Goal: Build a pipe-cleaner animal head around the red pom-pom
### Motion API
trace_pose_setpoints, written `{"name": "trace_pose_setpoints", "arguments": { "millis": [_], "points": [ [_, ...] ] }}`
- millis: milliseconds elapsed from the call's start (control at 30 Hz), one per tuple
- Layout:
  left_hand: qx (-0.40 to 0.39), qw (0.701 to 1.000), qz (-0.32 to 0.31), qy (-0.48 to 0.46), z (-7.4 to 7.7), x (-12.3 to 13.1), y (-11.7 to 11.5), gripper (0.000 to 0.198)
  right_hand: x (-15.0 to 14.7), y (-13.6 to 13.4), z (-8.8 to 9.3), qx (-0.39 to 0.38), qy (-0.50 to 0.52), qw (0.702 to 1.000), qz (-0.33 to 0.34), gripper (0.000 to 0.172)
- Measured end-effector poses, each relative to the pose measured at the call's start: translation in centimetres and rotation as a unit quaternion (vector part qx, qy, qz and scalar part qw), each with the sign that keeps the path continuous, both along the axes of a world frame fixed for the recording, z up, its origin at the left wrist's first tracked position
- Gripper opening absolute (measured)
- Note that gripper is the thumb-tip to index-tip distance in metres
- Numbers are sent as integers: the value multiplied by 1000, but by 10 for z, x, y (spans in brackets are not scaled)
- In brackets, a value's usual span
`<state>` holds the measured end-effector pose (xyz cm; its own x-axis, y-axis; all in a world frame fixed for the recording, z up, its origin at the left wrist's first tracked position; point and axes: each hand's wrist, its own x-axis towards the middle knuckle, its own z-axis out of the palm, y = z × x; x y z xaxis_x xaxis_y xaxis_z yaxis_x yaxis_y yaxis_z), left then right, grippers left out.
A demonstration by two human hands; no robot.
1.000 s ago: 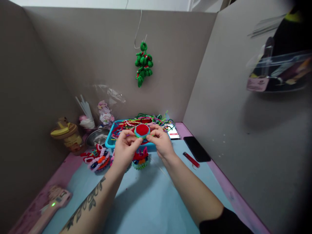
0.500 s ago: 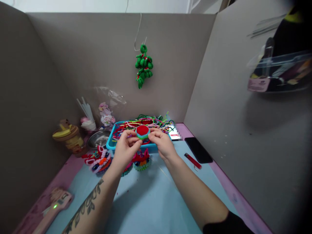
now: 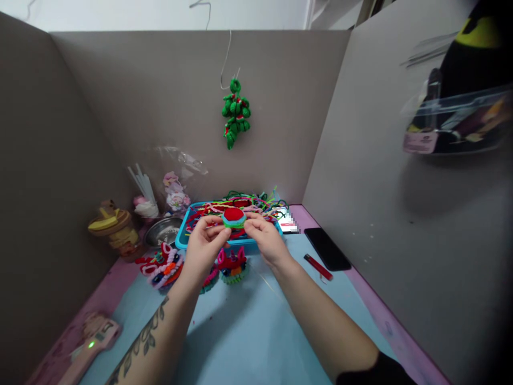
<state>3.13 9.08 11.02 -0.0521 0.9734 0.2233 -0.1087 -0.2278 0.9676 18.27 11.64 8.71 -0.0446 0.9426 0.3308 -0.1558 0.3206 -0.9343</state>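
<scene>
Tipped flatter since the earlier frame, the round red piece [image 3: 234,215] now shows less of its red face and more of its blue and green rim. Largest is the blue surface [image 3: 248,347], with the blue tray [image 3: 182,235] toward its back, heaped with fuzzy coloured strips [image 3: 256,202]. Right of the tray lies a dark phone [image 3: 327,249]. Just in front of the tray, as seen from here, the left hand [image 3: 206,238] and right hand [image 3: 264,238] each pinch the piece at opposite sides. Colourful figures [image 3: 233,267] sit before the tray, one partly hidden by the left wrist. Smallest, the piece appears against the tray's contents. It looks light, soft and grippy, likely to dent if squeezed; the rim seems the best hold, fingertips off the red face.
</scene>
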Motion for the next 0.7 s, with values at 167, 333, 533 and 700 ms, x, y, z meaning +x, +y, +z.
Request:
{"name": "trace_pose_setpoints", "arguments": {
  "millis": [167,333,533,700],
  "points": [
    [-5,1000,-5,-31,-3,0,1,35,2,-1,3,12,-6,1000,3,24],
    [-21,998,-36,-39,-3,-2,2,37,-5,2,-2,-66,106,992,35,27],
    [-27,997,-57,-38,-5,-2,2,37,-12,0,-3,-110,169,975,95,31],
    [-25,998,-29,-52,-5,2,2,38,-14,-1,-7,8,64,992,-113,24]
  ]
}}
